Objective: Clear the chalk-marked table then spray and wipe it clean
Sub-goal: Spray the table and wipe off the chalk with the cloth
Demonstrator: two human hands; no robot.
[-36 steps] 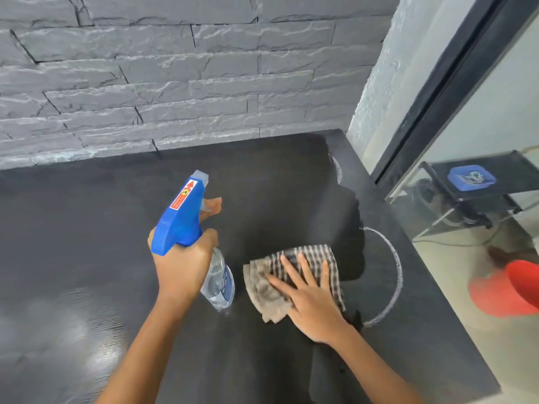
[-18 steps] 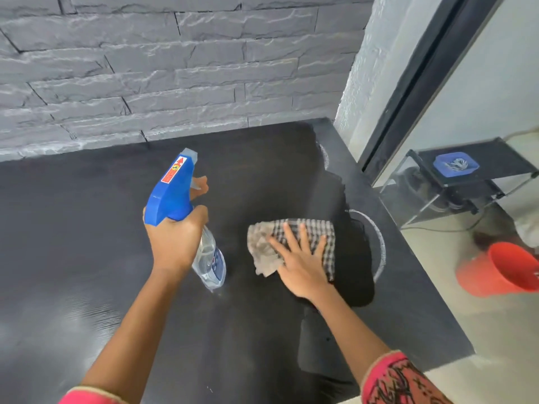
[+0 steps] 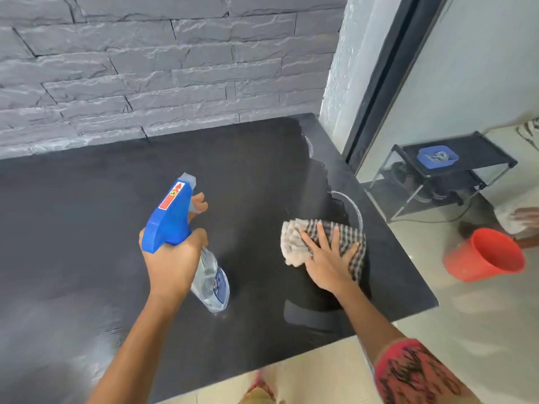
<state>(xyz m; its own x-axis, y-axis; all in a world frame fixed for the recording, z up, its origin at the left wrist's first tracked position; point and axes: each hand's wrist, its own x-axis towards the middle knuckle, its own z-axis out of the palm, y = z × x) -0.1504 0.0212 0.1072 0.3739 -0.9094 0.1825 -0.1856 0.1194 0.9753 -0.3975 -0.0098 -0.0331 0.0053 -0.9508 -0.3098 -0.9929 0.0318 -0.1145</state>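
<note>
Head: cloth (image 3: 293, 243) near table (image 3: 388, 258) edge (right)

bright daylight | wide-angle bowed edges | sheen on table (image 3: 87, 330) lower-left

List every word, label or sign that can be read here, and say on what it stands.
No text can be read.
Red arrow sticker on the blue trigger head of the clear plastic spray bottle: print too blurred.
Blue label on the bottle's body: too blurred.
</note>
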